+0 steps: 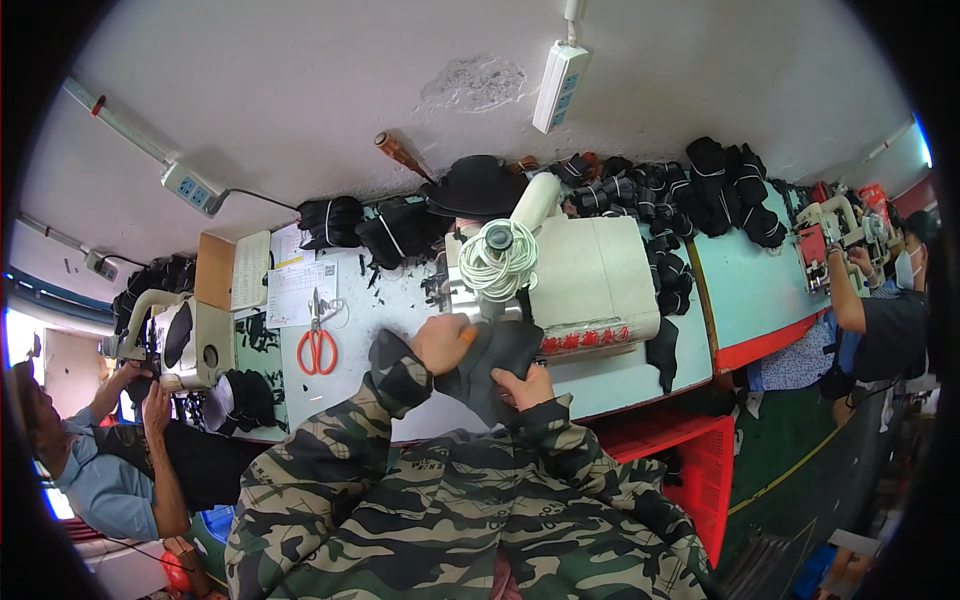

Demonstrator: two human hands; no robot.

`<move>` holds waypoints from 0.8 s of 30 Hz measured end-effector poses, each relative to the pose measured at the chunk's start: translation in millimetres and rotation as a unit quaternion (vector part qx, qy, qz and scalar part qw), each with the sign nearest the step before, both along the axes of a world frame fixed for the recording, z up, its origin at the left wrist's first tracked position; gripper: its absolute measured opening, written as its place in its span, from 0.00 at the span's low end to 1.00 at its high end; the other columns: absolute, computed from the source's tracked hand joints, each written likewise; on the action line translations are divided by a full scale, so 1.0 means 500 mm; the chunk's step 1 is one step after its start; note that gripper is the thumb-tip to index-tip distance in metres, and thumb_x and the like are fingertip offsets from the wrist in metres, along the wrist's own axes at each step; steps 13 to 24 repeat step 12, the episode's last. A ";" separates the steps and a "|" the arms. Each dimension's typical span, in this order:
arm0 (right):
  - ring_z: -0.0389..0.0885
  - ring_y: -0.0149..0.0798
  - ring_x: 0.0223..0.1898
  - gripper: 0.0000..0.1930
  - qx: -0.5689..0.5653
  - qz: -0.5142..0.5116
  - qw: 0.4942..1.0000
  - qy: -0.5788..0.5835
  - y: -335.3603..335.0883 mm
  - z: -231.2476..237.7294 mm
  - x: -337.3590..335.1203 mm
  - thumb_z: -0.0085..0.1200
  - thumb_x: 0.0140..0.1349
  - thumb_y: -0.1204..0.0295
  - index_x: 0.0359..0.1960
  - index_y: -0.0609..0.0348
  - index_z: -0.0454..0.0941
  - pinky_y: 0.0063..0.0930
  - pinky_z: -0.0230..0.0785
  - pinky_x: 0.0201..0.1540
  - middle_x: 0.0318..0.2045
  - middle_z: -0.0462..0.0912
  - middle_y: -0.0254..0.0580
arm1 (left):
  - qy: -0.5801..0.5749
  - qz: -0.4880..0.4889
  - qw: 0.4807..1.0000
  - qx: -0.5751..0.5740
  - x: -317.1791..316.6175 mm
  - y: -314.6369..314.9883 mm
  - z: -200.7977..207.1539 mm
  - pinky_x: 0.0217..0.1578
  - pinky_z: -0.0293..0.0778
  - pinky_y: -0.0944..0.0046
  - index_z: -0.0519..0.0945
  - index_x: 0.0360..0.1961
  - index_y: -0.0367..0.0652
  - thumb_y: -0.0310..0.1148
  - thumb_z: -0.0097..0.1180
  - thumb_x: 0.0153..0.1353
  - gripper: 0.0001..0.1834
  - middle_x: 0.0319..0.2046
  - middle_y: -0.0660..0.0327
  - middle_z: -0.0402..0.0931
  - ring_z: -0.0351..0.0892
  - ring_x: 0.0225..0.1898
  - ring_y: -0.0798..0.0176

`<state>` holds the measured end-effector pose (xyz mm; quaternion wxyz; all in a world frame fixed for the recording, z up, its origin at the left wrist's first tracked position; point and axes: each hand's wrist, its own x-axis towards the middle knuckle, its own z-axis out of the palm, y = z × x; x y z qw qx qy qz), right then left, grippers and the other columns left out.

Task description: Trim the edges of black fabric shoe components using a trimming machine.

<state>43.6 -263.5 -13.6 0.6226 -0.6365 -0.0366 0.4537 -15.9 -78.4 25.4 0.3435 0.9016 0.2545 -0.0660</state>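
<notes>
A black sock (pixel 490 365), its shape partly covered by my fingers, lies against the front of a cream sewing machine (pixel 590 275). At its left side, my left hand (pixel 445 343) is closed on the cloth, with an orange patch on one finger. My right hand (pixel 525 387) pinches its lower right part, thumb on top. Just beyond the cloth is the machine's metal working head, largely hidden under a coil of pale cord (pixel 497 262) hung on a knob. Both forearms wear camouflage sleeves.
Red-handled scissors (pixel 317 345) and paper sheets (pixel 303 290) lie left on the table. Tied black bundles (pixel 400 232) line the wall, near a wooden-handled tool (pixel 400 155). A red crate (pixel 700 470) stands low right. Co-workers sit at machines on both sides.
</notes>
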 end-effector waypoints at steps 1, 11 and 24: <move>0.73 0.25 0.20 0.08 -0.010 0.004 1.000 0.019 0.003 0.005 0.005 0.61 0.54 0.71 0.31 0.62 0.78 0.18 0.63 0.22 0.24 0.78 0.34 | -0.001 -0.002 1.000 -0.001 0.008 -0.004 0.003 0.34 0.72 0.59 0.79 0.36 0.35 0.36 0.50 0.61 0.14 0.28 0.48 0.79 0.79 0.31 0.51; 0.79 0.31 0.25 0.10 0.016 -0.048 0.997 0.063 0.001 -0.002 0.013 0.60 0.55 0.72 0.36 0.65 0.78 0.23 0.70 0.25 0.28 0.81 0.38 | -0.044 -0.034 0.982 -0.182 0.028 0.046 0.006 0.33 0.73 0.60 0.81 0.31 0.37 0.37 0.51 0.61 0.13 0.22 0.59 0.77 0.80 0.30 0.64; 0.79 0.31 0.25 0.10 0.018 -0.053 0.996 0.065 -0.001 -0.001 0.014 0.60 0.55 0.72 0.36 0.65 0.78 0.23 0.70 0.25 0.28 0.81 0.38 | 0.027 0.022 0.960 -0.279 0.018 0.054 0.012 0.33 0.76 0.57 0.78 0.41 0.41 0.38 0.49 0.63 0.13 0.23 0.58 0.78 0.80 0.27 0.63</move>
